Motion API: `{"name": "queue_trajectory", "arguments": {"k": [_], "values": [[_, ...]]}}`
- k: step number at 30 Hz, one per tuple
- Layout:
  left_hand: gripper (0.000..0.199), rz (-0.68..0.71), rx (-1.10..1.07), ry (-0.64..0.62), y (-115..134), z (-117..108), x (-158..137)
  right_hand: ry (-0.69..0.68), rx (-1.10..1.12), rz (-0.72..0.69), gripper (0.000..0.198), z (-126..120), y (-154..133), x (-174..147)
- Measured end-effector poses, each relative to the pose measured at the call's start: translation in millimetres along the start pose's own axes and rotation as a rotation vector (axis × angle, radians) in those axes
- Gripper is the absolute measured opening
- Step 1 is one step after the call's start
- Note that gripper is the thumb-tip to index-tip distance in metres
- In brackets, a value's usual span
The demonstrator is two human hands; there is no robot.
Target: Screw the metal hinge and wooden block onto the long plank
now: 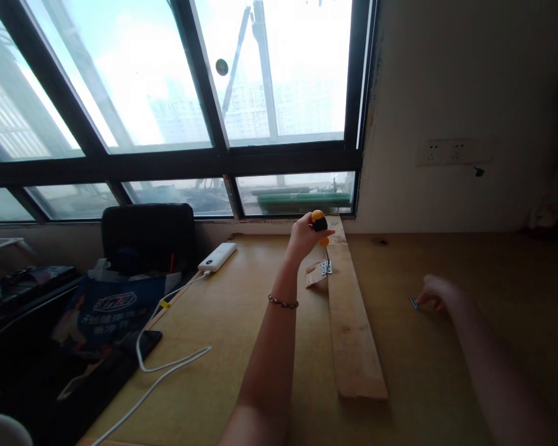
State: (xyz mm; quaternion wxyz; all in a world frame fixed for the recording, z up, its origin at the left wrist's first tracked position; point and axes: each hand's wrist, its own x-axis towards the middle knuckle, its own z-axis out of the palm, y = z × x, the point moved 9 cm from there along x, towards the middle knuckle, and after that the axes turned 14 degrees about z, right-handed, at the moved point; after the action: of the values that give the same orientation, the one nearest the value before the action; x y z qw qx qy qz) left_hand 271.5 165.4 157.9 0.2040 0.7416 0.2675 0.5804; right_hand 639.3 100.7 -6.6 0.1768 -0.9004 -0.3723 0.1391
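My left hand (pixel 303 236) is closed around the short orange-and-black handle of what looks like a stubby screwdriver (pixel 320 223), held over the far part of a long wooden plank (pixel 356 328). Below that hand, a metal hinge (pixel 326 267) joins the plank's left edge to a small piece of wood (pixel 315 274). To the right of the plank, my right hand (pixel 437 293) pinches a small, narrow metal piece (pixel 413 303) at the tabletop. Its shape is too small to make out fully; it may be another hinge.
A white power bank (pixel 217 256) with a white cable (pixel 177 362) lies on the left of the wooden table (pixel 255 297). Beyond the table's left edge stand a black chair (pixel 147 232) and a blue bag (pixel 114 313). Windows and a wall socket (pixel 444 152) are behind.
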Motion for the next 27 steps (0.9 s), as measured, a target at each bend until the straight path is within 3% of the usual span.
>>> {"name": "queue_trajectory", "arguments": {"k": [3,6,9,11,14,17,19,22,27], "values": [[0.040,-0.016,-0.045,-0.003,-5,1,0,-0.374,-0.083,0.233,0.032,40,36,12],[0.040,-0.018,-0.112,-0.028,-3,5,0,-0.333,-0.119,0.140,0.027,26,19,17],[0.039,-0.019,-0.176,-0.073,2,14,-2,-0.106,-0.098,-0.197,0.020,-8,-48,-1],[0.037,-0.006,-0.203,-0.099,7,21,-2,-0.013,0.117,-0.458,0.018,-27,-105,-38],[0.033,0.036,-0.221,-0.142,16,30,-3,-0.096,0.489,-0.839,0.037,-34,-182,-110],[0.033,0.092,-0.142,-0.136,23,28,-2,-0.220,0.718,-1.039,0.036,-27,-227,-154],[0.035,0.124,-0.089,-0.133,26,25,-1,-0.217,0.780,-1.052,0.029,-21,-238,-161],[0.046,0.135,-0.104,-0.156,24,27,0,-0.150,0.852,-0.957,0.021,-14,-236,-151],[0.047,0.134,-0.109,-0.076,19,33,-1,0.054,0.940,-0.827,0.028,-15,-222,-140]]}}
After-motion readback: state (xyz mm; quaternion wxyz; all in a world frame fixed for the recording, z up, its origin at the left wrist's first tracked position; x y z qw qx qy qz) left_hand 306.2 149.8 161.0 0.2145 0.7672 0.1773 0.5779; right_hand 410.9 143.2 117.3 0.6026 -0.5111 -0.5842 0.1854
